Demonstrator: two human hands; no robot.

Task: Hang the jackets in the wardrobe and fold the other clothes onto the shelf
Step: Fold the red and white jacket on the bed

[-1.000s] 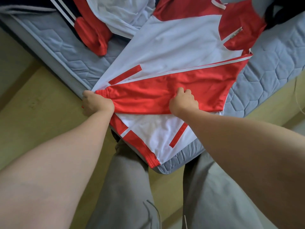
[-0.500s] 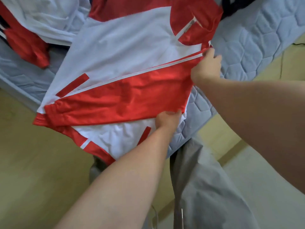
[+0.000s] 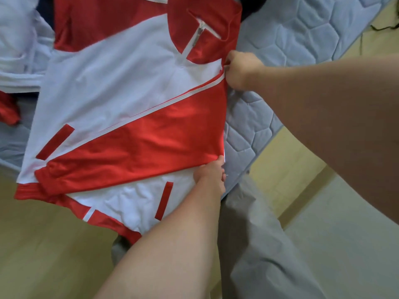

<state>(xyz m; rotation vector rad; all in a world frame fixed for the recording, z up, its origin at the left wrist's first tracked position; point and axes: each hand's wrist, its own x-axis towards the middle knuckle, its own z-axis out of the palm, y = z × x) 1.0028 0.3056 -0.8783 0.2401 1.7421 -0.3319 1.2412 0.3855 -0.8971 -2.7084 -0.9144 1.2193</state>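
A red and white track jacket [image 3: 121, 87] lies spread on the mattress, its hem hanging over the near edge. A red sleeve [image 3: 146, 137] is folded across its white front. My left hand [image 3: 210, 174] grips the jacket's right edge at the lower end of that sleeve fold. My right hand [image 3: 241, 70] pinches the same edge higher up, near the shoulder, just below the zipped red collar [image 3: 200, 33].
The grey-blue quilted mattress [image 3: 302, 39] fills the upper right. More white and red clothes [image 3: 15, 67] lie heaped at the left. Wooden floor [image 3: 43, 244] lies below the bed edge; my grey trouser legs [image 3: 259, 244] stand against it.
Both hands have moved right along the jacket, from the cuff and mid-sleeve to its right edge. The view has shifted, so the jacket now sits further left.
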